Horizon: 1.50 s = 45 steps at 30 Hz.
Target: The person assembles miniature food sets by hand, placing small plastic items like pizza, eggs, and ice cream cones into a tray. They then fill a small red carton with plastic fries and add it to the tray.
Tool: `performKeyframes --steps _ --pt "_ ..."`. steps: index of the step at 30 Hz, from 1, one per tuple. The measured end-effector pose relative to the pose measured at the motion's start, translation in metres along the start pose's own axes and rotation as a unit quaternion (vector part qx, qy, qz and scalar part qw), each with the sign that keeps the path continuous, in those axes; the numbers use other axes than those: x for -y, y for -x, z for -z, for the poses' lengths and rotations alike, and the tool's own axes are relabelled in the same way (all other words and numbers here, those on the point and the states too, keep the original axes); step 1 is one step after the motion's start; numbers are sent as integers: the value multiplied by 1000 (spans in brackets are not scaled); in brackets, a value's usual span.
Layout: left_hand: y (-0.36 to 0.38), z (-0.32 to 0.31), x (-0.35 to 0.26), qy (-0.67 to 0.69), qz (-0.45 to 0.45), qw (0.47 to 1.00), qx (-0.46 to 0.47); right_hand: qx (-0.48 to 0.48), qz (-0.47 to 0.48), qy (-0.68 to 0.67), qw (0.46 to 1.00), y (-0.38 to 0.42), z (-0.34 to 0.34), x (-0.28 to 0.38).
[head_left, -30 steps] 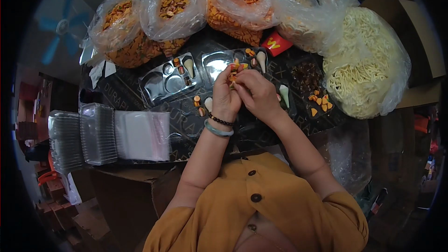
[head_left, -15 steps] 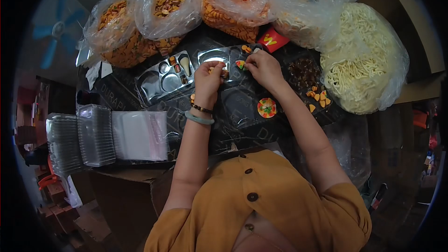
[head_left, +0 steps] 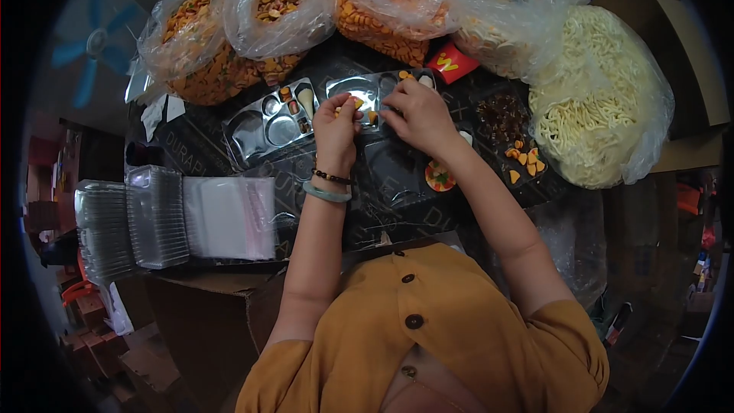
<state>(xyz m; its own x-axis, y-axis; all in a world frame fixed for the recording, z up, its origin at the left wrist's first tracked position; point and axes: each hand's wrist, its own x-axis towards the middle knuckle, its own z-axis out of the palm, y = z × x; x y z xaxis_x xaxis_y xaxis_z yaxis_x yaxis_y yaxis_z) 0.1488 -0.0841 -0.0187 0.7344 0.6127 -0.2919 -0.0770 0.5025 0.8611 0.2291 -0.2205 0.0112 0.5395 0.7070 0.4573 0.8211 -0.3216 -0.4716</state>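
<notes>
The hands meet over a clear tray (head_left: 368, 89) on a dark, letter-printed tabletop (head_left: 202, 149), near each other but apart. The left hand (head_left: 335, 138), wearing a beaded bracelet and a pale bangle at the wrist, pinches a small yellow piece (head_left: 358, 103) between thumb and fingers; the fingers cover much of it, so its full shape is hard to make out. The right hand (head_left: 424, 122) is curled, its fingertips close together beside a small orange piece (head_left: 373, 117); whether it grips anything cannot be told. That hand hides the middle of the tray, and its forearm overlaps the edge of a round, pizza-like piece (head_left: 439, 177) lying nearer the body. A white item (head_left: 466, 138) shows only in part beside the right wrist. The yellow piece is at the left hand's fingertips, above the tray's left part, and the orange piece sits in the gap between the hands. Just left of the left hand lies a second clear tray (head_left: 248, 134) with small food-shaped pieces in its right side. To the right of the right forearm are loose orange wedges (head_left: 526, 159) and a dark brown heap (head_left: 501, 115), too jumbled to identify. Behind, bulging plastic bags (head_left: 397, 11) run along the far side, some cut off by the top edge.
</notes>
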Motion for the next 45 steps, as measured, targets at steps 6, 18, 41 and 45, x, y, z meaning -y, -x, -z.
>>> performKeyframes --steps 6,18,41,45 --pt "1 1 -4 81 -32 995 -55 99 38 244 964 -21 -39 8" --pt "7 -2 -6 -31 5 999 24 126 -80 56 987 -12 -8 -7" --pt "-11 3 18 -344 -99 932 56 64 -84 90 990 3 0 -24" --pt "-14 2 21 -322 -114 938 56 77 -104 115 985 2 -2 -22"
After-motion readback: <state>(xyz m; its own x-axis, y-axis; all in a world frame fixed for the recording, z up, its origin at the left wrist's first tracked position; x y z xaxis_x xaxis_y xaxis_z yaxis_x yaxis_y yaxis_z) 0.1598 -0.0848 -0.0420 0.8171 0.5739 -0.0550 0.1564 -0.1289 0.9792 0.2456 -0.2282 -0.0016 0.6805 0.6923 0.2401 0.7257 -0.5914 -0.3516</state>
